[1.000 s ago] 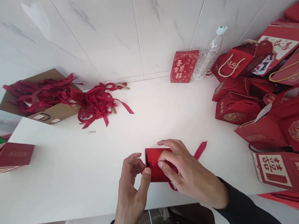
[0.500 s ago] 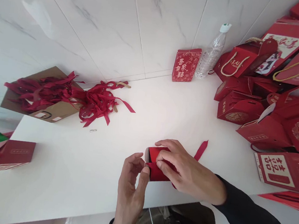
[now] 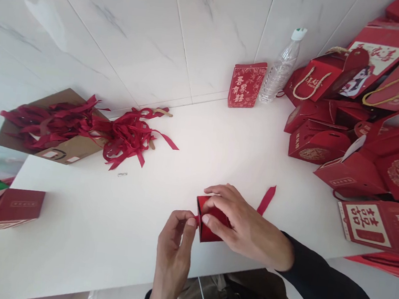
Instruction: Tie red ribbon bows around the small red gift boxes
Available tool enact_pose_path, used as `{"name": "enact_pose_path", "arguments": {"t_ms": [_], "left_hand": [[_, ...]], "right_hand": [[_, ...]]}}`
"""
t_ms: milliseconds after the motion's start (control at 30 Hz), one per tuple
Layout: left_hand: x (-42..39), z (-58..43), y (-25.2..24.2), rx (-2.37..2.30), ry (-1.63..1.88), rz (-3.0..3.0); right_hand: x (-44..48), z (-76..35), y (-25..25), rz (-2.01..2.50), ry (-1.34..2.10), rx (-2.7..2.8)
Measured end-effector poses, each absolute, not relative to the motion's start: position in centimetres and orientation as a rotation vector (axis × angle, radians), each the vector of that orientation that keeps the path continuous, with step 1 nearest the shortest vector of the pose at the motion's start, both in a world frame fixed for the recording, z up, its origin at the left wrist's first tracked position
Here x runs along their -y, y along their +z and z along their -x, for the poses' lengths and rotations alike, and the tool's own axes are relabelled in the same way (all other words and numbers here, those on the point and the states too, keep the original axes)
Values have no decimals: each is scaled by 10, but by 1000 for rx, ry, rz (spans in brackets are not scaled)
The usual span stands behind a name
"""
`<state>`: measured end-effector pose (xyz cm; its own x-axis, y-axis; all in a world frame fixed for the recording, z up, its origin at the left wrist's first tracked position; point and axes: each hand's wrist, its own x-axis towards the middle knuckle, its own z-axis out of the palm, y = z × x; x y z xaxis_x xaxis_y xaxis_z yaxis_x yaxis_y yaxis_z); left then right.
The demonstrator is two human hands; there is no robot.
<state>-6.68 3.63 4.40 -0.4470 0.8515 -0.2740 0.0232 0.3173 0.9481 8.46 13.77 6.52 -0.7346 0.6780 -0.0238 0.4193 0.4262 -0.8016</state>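
The red box (image 3: 208, 235) lies under right fingers (image 3: 215, 226), beside left fingers (image 3: 188, 234).

Wall (image 3: 127, 26) behind clad in large white tiles, glossy, marbled with thin grey veins (image 3: 113, 17); dark seams (image 3: 184, 32) slanting down to tabletop (image 3: 97, 224); pale patch of reflected light (image 3: 46, 21) at upper left; faint bluish cast on wall's far left; tabletop plain, smooth, white, back edge along wall, left end cut diagonally across view; below front edge, pale surface (image 3: 117, 297), too little shown to name; light soft, brightest mid-tabletop.
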Motion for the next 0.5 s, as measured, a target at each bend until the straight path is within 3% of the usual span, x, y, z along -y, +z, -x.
{"name": "enact_pose_path", "arguments": {"t_ms": [267, 500], "left_hand": [[-38, 120, 50, -1677, 1723, -308], [-21, 182, 43, -2047, 1820, -139]], "right_hand": [[-134, -101, 42, 1032, 1028, 2491], [-121, -130, 52, 1148, 1090, 2204]]}}
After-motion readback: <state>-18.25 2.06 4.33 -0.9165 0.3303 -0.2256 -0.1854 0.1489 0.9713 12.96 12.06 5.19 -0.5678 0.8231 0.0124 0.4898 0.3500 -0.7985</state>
